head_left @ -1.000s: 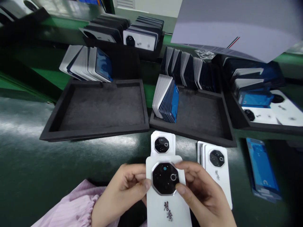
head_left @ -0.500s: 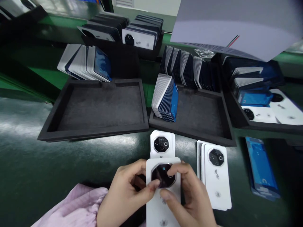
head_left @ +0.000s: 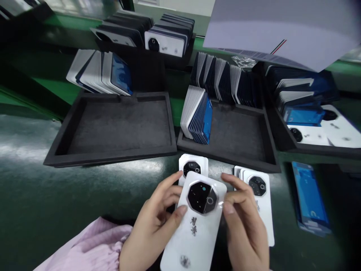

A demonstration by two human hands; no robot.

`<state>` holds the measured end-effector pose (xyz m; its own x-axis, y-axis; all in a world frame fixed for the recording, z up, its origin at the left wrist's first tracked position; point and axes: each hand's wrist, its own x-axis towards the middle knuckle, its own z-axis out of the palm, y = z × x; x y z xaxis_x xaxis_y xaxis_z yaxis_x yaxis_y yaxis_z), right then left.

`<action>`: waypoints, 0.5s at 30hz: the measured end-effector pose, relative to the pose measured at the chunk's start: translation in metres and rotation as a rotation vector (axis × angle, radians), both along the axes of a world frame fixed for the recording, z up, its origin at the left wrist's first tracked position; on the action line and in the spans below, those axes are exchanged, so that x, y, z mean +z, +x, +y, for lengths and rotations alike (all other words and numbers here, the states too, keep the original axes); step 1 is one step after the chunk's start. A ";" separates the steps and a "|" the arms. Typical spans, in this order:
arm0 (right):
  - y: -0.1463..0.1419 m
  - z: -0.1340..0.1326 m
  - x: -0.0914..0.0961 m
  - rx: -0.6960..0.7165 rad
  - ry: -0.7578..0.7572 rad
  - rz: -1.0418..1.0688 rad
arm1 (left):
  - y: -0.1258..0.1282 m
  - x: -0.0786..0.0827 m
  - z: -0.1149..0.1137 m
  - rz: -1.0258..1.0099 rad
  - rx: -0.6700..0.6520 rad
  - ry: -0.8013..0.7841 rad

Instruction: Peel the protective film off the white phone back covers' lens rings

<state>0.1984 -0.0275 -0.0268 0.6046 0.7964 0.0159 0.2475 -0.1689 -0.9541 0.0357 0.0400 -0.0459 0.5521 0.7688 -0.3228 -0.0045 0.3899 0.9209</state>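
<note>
I hold a white phone back cover [head_left: 194, 229] with a black octagonal camera plate between both hands, tilted with its top to the right. My left hand [head_left: 153, 226] grips its left edge, thumb on the face beside the camera plate. My right hand [head_left: 244, 222] pinches the upper right edge by the plate. A second white cover [head_left: 193, 165] lies on the table just beyond, partly hidden by the held one. A small stack of white covers [head_left: 261, 199] lies right of my right hand.
Two black foam trays sit ahead: the left tray [head_left: 113, 154] with covers leaning at its back, the middle tray [head_left: 242, 158] with a row of upright covers [head_left: 197, 114]. Another tray [head_left: 310, 131] of covers is at right. A blue-filmed cover [head_left: 308, 197] lies on the table. Grey sheet overhead [head_left: 282, 26].
The held cover has been turned from upright to slanting right and lifted slightly toward the camera. My right thumb has come off the camera plate to the cover's edge.
</note>
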 end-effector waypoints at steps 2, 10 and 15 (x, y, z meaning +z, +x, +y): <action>0.001 -0.003 0.000 -0.095 0.159 -0.021 | -0.001 0.001 0.002 0.112 0.011 0.118; -0.005 -0.003 -0.004 0.292 0.165 -0.737 | 0.004 0.006 0.001 0.029 -0.134 0.322; 0.001 -0.004 -0.008 0.377 0.185 -0.788 | 0.005 0.004 0.000 -0.077 -0.156 0.141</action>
